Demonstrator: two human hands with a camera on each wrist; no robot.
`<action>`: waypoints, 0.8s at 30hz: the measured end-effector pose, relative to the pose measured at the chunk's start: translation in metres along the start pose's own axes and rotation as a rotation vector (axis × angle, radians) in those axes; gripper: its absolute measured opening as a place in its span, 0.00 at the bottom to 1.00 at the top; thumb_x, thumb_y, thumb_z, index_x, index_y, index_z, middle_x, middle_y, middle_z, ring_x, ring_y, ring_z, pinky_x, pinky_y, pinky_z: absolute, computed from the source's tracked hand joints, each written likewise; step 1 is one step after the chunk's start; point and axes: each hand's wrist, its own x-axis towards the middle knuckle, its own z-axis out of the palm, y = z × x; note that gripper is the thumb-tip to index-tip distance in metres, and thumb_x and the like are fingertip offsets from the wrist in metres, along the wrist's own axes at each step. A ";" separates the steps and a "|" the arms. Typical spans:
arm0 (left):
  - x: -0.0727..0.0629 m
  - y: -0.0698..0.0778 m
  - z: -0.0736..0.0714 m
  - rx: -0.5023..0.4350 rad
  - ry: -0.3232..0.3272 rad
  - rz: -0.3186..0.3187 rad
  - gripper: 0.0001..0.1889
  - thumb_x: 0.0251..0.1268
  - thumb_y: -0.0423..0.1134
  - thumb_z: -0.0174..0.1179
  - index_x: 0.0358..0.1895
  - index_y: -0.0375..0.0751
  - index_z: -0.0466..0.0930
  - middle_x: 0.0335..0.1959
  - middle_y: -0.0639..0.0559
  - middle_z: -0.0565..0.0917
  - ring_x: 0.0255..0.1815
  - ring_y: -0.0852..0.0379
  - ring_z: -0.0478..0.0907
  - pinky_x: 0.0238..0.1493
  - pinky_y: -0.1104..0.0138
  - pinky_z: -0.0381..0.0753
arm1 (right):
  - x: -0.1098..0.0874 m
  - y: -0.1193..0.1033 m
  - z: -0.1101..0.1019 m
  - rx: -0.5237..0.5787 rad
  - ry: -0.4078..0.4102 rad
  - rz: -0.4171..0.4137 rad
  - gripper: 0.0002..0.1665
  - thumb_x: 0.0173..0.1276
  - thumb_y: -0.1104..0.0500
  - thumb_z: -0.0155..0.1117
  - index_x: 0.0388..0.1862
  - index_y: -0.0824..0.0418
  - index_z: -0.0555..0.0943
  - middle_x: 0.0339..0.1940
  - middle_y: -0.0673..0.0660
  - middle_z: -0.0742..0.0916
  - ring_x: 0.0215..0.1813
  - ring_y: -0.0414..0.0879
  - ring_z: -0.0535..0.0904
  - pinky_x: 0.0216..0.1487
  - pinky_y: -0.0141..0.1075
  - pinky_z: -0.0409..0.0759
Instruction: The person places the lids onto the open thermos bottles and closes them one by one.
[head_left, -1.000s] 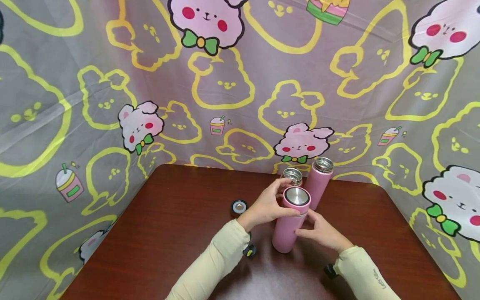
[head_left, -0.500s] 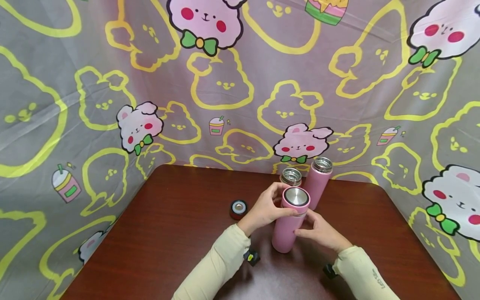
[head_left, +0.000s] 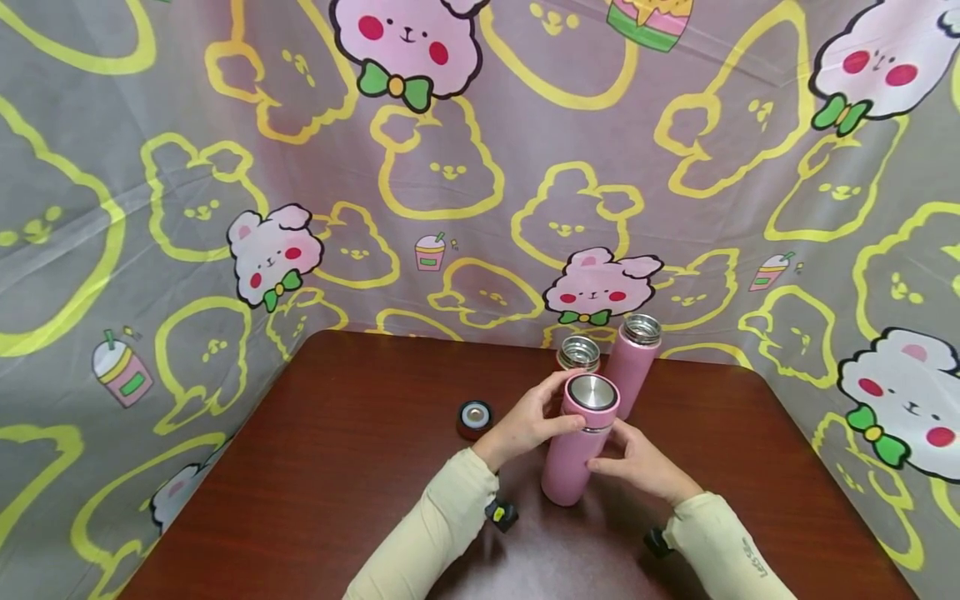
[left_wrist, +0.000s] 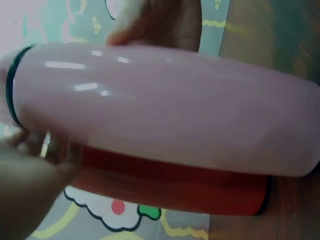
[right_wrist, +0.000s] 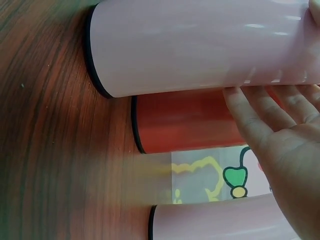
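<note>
A pink thermos bottle point(head_left: 567, 471) stands upright on the table, its lid point(head_left: 592, 393) topped by a silvery disc. My left hand point(head_left: 528, 421) grips the lid, thumb across the near side and fingers round the far side. Lower down, my right hand point(head_left: 648, 467) holds the bottle's body, with the thumb in front and the fingers behind it. Close behind stands a red thermos bottle point(right_wrist: 185, 122) with a bare steel mouth point(head_left: 579, 352), mostly hidden in the head view. Another pink thermos point(head_left: 630, 367), also lidless, stands behind to the right.
A dark-and-red lid point(head_left: 476, 419) lies on the brown table point(head_left: 360, 417), left of the bottles, its inner side facing up. Patterned cloth point(head_left: 450, 183) hangs round the table's back and sides.
My left thumb has drawn back leftward across the lid, and the left hand has shifted a little. The right hand and the bottle it holds stay nearly in place.
</note>
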 end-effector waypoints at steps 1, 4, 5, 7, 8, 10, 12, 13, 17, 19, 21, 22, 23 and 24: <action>0.000 0.001 0.002 0.018 0.021 -0.009 0.34 0.61 0.40 0.64 0.69 0.42 0.61 0.59 0.51 0.73 0.55 0.61 0.72 0.57 0.64 0.70 | 0.000 0.000 0.000 -0.001 0.001 -0.004 0.35 0.61 0.67 0.66 0.66 0.64 0.65 0.57 0.61 0.78 0.54 0.45 0.78 0.52 0.36 0.75; 0.001 0.002 0.006 0.071 0.098 -0.035 0.34 0.54 0.38 0.69 0.65 0.45 0.65 0.54 0.54 0.76 0.49 0.62 0.75 0.51 0.65 0.74 | 0.001 0.000 0.000 -0.006 0.002 -0.018 0.35 0.61 0.67 0.66 0.67 0.63 0.65 0.58 0.58 0.78 0.54 0.45 0.77 0.52 0.36 0.75; 0.001 0.003 0.008 0.084 0.122 -0.041 0.34 0.52 0.38 0.71 0.64 0.46 0.66 0.53 0.55 0.76 0.48 0.62 0.76 0.50 0.65 0.75 | 0.001 0.000 0.000 -0.006 0.001 -0.022 0.35 0.61 0.67 0.66 0.67 0.63 0.65 0.58 0.57 0.78 0.54 0.45 0.77 0.52 0.36 0.76; 0.001 0.004 0.009 0.113 0.161 -0.038 0.34 0.50 0.37 0.72 0.62 0.47 0.68 0.52 0.56 0.77 0.47 0.62 0.76 0.48 0.65 0.76 | 0.001 0.000 0.000 -0.007 -0.001 -0.029 0.35 0.61 0.68 0.66 0.67 0.63 0.65 0.58 0.55 0.78 0.54 0.44 0.78 0.51 0.36 0.76; 0.001 0.005 0.010 0.126 0.173 -0.036 0.34 0.49 0.37 0.73 0.62 0.48 0.68 0.52 0.56 0.77 0.47 0.62 0.76 0.48 0.64 0.76 | 0.001 0.000 0.000 -0.008 -0.001 -0.030 0.35 0.61 0.68 0.66 0.67 0.63 0.65 0.58 0.55 0.78 0.54 0.44 0.78 0.51 0.36 0.76; 0.001 0.006 0.009 0.151 0.183 -0.028 0.35 0.48 0.38 0.73 0.62 0.48 0.69 0.52 0.56 0.77 0.48 0.61 0.76 0.48 0.65 0.76 | 0.002 0.000 0.000 -0.008 -0.001 -0.029 0.35 0.61 0.68 0.66 0.66 0.63 0.66 0.57 0.54 0.79 0.54 0.44 0.78 0.51 0.36 0.76; 0.001 0.007 0.008 0.156 0.177 -0.027 0.35 0.49 0.38 0.73 0.63 0.49 0.68 0.53 0.56 0.77 0.50 0.58 0.75 0.49 0.64 0.75 | 0.002 -0.001 0.000 -0.009 0.001 -0.030 0.35 0.61 0.68 0.66 0.66 0.63 0.66 0.57 0.54 0.79 0.54 0.44 0.78 0.51 0.36 0.76; 0.001 0.007 0.008 0.155 0.171 -0.029 0.35 0.49 0.38 0.73 0.63 0.49 0.68 0.54 0.57 0.76 0.51 0.57 0.75 0.50 0.64 0.75 | 0.002 -0.001 0.000 -0.007 0.002 -0.027 0.35 0.61 0.68 0.66 0.66 0.63 0.66 0.57 0.54 0.79 0.54 0.45 0.78 0.51 0.36 0.76; 0.001 0.005 0.005 0.117 0.146 -0.037 0.34 0.51 0.37 0.71 0.63 0.47 0.66 0.56 0.57 0.76 0.52 0.57 0.74 0.51 0.65 0.74 | 0.002 -0.002 0.000 0.005 -0.003 -0.013 0.34 0.61 0.68 0.66 0.66 0.64 0.66 0.57 0.58 0.79 0.54 0.46 0.78 0.51 0.37 0.76; 0.001 0.003 0.003 0.082 0.129 -0.033 0.33 0.53 0.36 0.70 0.62 0.46 0.66 0.55 0.55 0.77 0.52 0.59 0.74 0.51 0.65 0.73 | 0.001 -0.002 0.000 0.019 -0.006 0.001 0.34 0.61 0.67 0.65 0.66 0.64 0.66 0.58 0.59 0.78 0.54 0.46 0.78 0.52 0.37 0.76; 0.000 0.000 0.001 0.042 0.104 -0.025 0.32 0.54 0.38 0.69 0.62 0.45 0.65 0.55 0.54 0.78 0.52 0.61 0.74 0.52 0.65 0.73 | 0.001 -0.002 -0.001 0.034 -0.013 0.016 0.35 0.61 0.67 0.65 0.67 0.64 0.65 0.58 0.59 0.78 0.54 0.46 0.78 0.52 0.36 0.75; 0.000 -0.002 0.000 0.018 0.087 -0.016 0.31 0.55 0.39 0.69 0.62 0.44 0.65 0.54 0.52 0.78 0.52 0.61 0.74 0.52 0.65 0.73 | 0.001 -0.002 -0.001 0.042 -0.016 0.021 0.35 0.61 0.67 0.65 0.67 0.63 0.65 0.59 0.59 0.78 0.55 0.46 0.77 0.52 0.36 0.75; 0.000 -0.004 -0.001 -0.006 0.068 -0.010 0.31 0.57 0.41 0.68 0.62 0.43 0.65 0.55 0.51 0.78 0.53 0.61 0.74 0.53 0.65 0.73 | 0.001 -0.002 -0.001 0.048 -0.019 0.022 0.35 0.61 0.67 0.65 0.67 0.64 0.65 0.59 0.60 0.78 0.55 0.46 0.77 0.52 0.36 0.75; 0.000 -0.005 -0.002 -0.028 0.048 0.000 0.31 0.58 0.44 0.67 0.63 0.43 0.64 0.55 0.50 0.77 0.53 0.61 0.74 0.54 0.64 0.72 | 0.002 -0.001 -0.001 0.048 -0.024 0.016 0.35 0.62 0.67 0.65 0.67 0.64 0.65 0.59 0.60 0.77 0.55 0.46 0.77 0.52 0.36 0.75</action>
